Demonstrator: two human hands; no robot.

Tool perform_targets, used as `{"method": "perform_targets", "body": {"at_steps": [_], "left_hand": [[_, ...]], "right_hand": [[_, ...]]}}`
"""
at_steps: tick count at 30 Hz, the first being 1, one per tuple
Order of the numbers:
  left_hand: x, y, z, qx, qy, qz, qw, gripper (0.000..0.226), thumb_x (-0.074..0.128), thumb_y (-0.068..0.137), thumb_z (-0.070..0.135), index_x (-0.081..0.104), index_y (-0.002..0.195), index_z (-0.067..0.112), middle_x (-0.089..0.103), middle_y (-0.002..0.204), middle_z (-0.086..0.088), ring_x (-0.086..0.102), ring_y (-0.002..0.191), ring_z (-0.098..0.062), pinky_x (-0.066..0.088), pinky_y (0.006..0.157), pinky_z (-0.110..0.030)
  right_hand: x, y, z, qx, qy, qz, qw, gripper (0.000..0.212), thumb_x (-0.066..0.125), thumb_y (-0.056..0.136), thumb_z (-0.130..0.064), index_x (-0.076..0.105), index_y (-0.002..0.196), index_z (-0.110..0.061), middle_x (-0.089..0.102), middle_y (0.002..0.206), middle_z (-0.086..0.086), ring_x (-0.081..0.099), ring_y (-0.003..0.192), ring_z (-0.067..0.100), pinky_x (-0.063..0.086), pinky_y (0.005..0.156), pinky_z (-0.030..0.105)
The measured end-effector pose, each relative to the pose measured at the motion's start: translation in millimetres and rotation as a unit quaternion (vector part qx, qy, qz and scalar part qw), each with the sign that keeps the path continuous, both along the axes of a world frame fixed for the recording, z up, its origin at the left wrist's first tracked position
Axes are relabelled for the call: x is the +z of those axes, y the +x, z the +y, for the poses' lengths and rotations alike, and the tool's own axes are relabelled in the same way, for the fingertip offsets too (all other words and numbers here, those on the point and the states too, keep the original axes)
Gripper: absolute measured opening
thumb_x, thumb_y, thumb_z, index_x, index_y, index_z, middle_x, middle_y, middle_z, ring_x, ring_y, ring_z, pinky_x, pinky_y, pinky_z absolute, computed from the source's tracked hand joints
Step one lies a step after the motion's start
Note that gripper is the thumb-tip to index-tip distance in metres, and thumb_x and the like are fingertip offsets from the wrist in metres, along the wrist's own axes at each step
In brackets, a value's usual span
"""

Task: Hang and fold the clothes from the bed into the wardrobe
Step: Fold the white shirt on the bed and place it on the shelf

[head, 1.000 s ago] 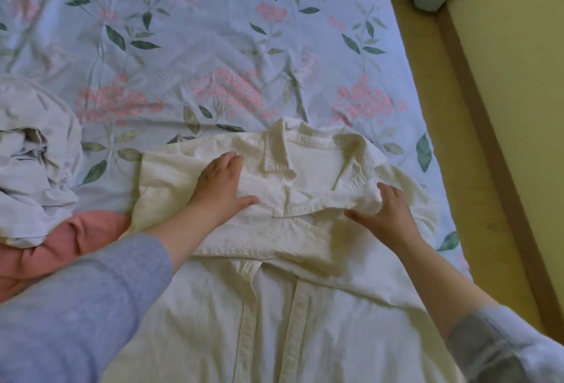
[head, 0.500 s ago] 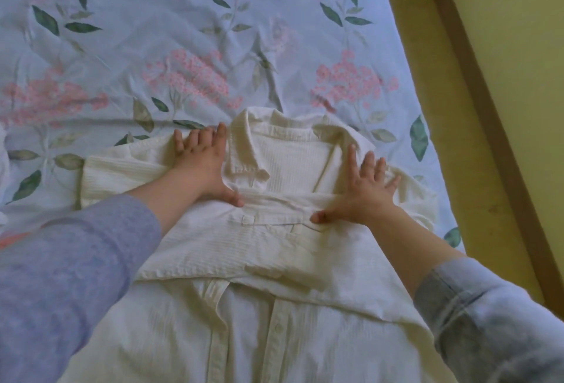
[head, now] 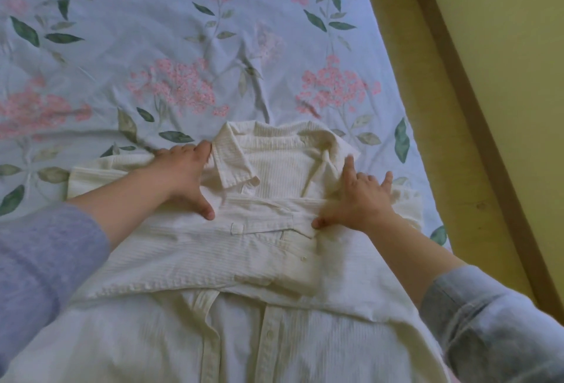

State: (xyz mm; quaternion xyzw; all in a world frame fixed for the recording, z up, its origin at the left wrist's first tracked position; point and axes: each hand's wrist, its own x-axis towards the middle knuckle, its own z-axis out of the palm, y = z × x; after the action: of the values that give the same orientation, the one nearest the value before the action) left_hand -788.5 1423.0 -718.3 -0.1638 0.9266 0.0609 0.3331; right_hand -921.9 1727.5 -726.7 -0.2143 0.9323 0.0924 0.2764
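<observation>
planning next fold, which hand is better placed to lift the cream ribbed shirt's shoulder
Likely left: left hand curls over the shoulder edge of the cream ribbed shirt; right hand lies flat, fingers spread.

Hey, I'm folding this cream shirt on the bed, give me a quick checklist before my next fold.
1. Sleeves folded across the shirt front: ok.
2. Right hand flat on its shoulder: ok.
3. Left hand gripping the other shoulder: cannot tell, fingertips hidden.
4. Placket closed: not ok, gapes below the sleeves.
5. Hem squared: cannot tell, out of frame.
</observation>
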Motion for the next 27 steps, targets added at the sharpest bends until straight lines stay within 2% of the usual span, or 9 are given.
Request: {"method": "perform_targets", "body": {"at_steps": [1,3,5,9,15,19,21,25,27], "left_hand": [[3.0,2.5,0.8,0.01,0.004,-0.001,1.0,0.117,0.076,0.031,0.078,0.023,0.12,0.022,0.052,0.124,-0.001,0.053,0.113,-0.026,0.043,0.089,-0.042],[9.0,7.3,4.9,0.019,-0.008,-0.023,1.0,0.107,0.081,0.039,0.072,0.033,0.121,0.022,0.057,0.118,0.002,0.057,0.107,-0.023,0.044,0.081,-0.036],[11.7,11.3,8.5,0.011,-0.023,-0.031,0.999,0.083,0.082,0.049,0.065,0.05,0.112,0.023,0.06,0.105,0.005,0.059,0.097,-0.02,0.046,0.074,-0.031],[22.5,21.1,11.3,0.007,-0.014,0.019,1.0,0.032,0.074,0.067,0.047,0.053,0.076,0.025,0.056,0.077,0.007,0.057,0.075,-0.016,0.04,0.059,-0.027],[66.4,18.1,-3.5,0.057,0.034,0.108,0.992,0.025,0.063,0.081,0.039,0.054,0.062,0.026,0.055,0.068,0.006,0.05,0.062,-0.013,0.031,0.05,-0.026],[102.5,-11.9,-7.5,0.082,-0.034,0.238,0.967,0.005,0.06,0.083,0.021,0.064,0.082,0.019,0.063,0.081,-0.008,0.062,0.086,-0.034,0.037,0.063,-0.03],[120.8,-33.6,-15.7,0.076,-0.08,0.291,0.95,0.014,0.058,0.084,0.018,0.066,0.095,0.018,0.066,0.096,-0.014,0.062,0.093,-0.038,0.039,0.067,-0.033],[139.5,-52.5,-27.6,0.059,-0.112,0.293,0.948,0.011,0.058,0.082,0.017,0.064,0.09,0.016,0.06,0.099,-0.01,0.061,0.09,-0.036,0.038,0.065,-0.033],[134.3,-42.4,-25.8,0.052,-0.084,0.293,0.951,0.017,0.06,0.08,0.018,0.065,0.096,0.013,0.058,0.103,-0.011,0.06,0.093,-0.037,0.042,0.067,-0.034]], "right_hand": [[1.3,2.7,-0.4,-0.012,-0.017,-0.011,1.0,0.137,0.067,0.042,-0.084,0.018,0.148,-0.013,0.061,0.107,-0.002,0.057,0.108,0.024,0.022,0.112,0.052],[5.7,6.5,-1.0,-0.028,-0.045,-0.024,0.998,0.085,0.074,0.05,-0.076,0.049,0.109,-0.02,0.057,0.083,-0.008,0.053,0.077,0.015,0.041,0.078,0.033],[12.9,10.2,-1.5,-0.026,-0.053,-0.035,0.998,0.058,0.076,0.056,-0.071,0.05,0.082,-0.027,0.057,0.08,-0.008,0.048,0.068,0.011,0.034,0.055,0.027],[32.2,16.0,1.2,-0.02,-0.096,-0.024,0.995,0.038,0.075,0.066,-0.062,0.053,0.076,-0.033,0.056,0.071,-0.011,0.051,0.065,0.012,0.032,0.051,0.026],[79.6,-2.2,-11.1,0.022,-0.139,0.041,0.989,0.032,0.075,0.069,-0.057,0.06,0.08,-0.032,0.055,0.067,-0.012,0.049,0.062,0.014,0.029,0.049,0.025],[118.7,-40.3,-39.8,0.031,-0.154,0.14,0.978,0.037,0.075,0.07,-0.055,0.066,0.09,-0.025,0.069,0.083,0.002,0.055,0.071,0.025,0.032,0.057,0.029],[135.0,-59.1,-49.9,0.022,-0.183,0.202,0.962,0.035,0.074,0.073,-0.054,0.066,0.087,-0.024,0.07,0.081,0.006,0.061,0.075,0.032,0.034,0.059,0.03],[146.5,-69.2,-53.4,0.029,-0.2,0.251,0.947,0.037,0.071,0.078,-0.051,0.052,0.081,-0.02,0.06,0.071,0.008,0.049,0.065,0.031,0.029,0.057,0.032],[140.4,-61.3,-46.2,0.025,-0.21,0.229,0.95,0.037,0.07,0.079,-0.048,0.051,0.085,-0.017,0.063,0.076,0.01,0.055,0.07,0.034,0.029,0.057,0.033]]}}
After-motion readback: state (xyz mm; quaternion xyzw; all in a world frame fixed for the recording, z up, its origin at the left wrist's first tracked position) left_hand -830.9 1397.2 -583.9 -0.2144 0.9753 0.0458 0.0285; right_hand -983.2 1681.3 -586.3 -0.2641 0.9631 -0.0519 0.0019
